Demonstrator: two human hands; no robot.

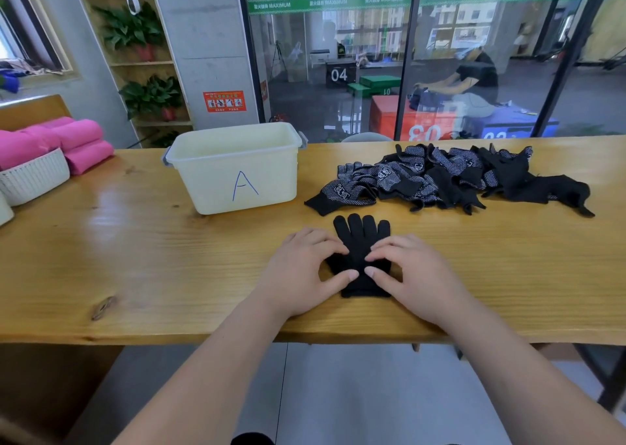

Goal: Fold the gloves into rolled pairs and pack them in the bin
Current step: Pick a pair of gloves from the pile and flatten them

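Here, a black glove (362,241) is laid flat on the wooden tabletop (135,258), close to the near edge. Its fingers are pointed toward the far side and its cuff toward the near side. Whether a second glove is stacked beneath it cannot be told.

Both hands are pressed onto the glove with fingers spread and fairly straight, nothing being gripped. The left hand (305,268) is set on the glove's left side and the right hand (413,271) on its right, with the thumbs brought close together over the lower palm.

Just beyond, to the far right, a loose heap of gloves (450,176) is spread out, many shown with white dotted palms. A pale plastic bin (220,180), marked with a blue letter A, is stood on the far left of the glove, apart from it.

At the far left edge, pink rolls (78,139) are seen beside and in a white basket (34,176).
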